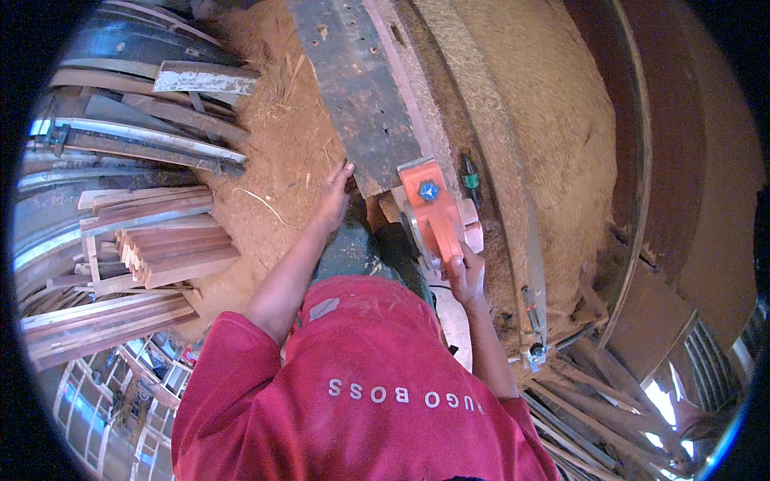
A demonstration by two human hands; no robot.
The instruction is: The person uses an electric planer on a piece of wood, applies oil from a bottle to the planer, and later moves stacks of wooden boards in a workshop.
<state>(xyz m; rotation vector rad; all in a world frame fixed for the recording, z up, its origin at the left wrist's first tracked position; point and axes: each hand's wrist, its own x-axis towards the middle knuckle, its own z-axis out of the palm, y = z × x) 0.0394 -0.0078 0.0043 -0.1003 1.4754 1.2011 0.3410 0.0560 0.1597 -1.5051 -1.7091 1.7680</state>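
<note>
My right hand (465,276) is closed round the rear handle of an orange electric hand planer (433,204) with a blue knob on its front. The planer sits at the near end of a long, pinkish strip of timber (409,80), which runs away from me along the right side of a dark, worn bench board (361,96). My left hand (333,196) is beside the board's near left corner, fingers stretched out and holding nothing. Whether its fingertips touch the board I cannot tell. The planer hides the strip's near end.
A dark bottle with a green label (470,176) lies or stands just right of the planer. Sawdust (273,120) covers the ground at left, and more is heaped (553,104) at right. Stacked timber pieces (172,252) fill the left side. Loose slats (569,417) lie at lower right.
</note>
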